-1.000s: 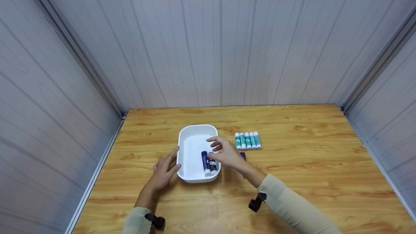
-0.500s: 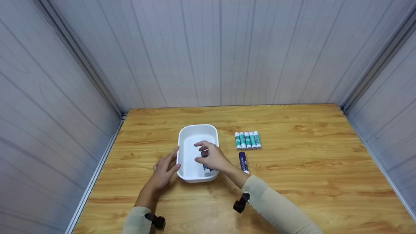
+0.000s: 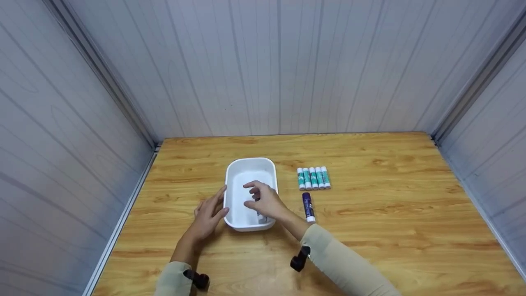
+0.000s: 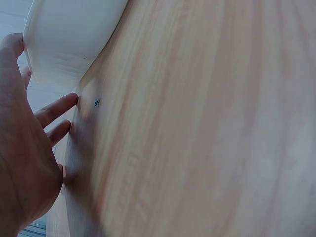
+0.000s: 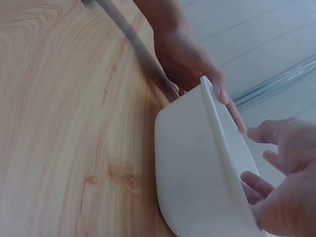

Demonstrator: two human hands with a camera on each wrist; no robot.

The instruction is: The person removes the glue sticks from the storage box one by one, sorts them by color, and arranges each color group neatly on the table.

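A wooden table [image 3: 370,230] with a light grain carries a white tray [image 3: 246,166] left of centre. To the tray's right, five green-and-white glue sticks [image 3: 313,178] lie side by side, and one purple glue stick [image 3: 307,206] lies just below them.

Bare table [image 3: 390,213] right of the glue sticks [image 3: 313,178]; walls enclose three sides.

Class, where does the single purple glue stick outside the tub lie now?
In the head view, the purple glue stick lies on the wooden table, right of the white plastic tub, below the green sticks.
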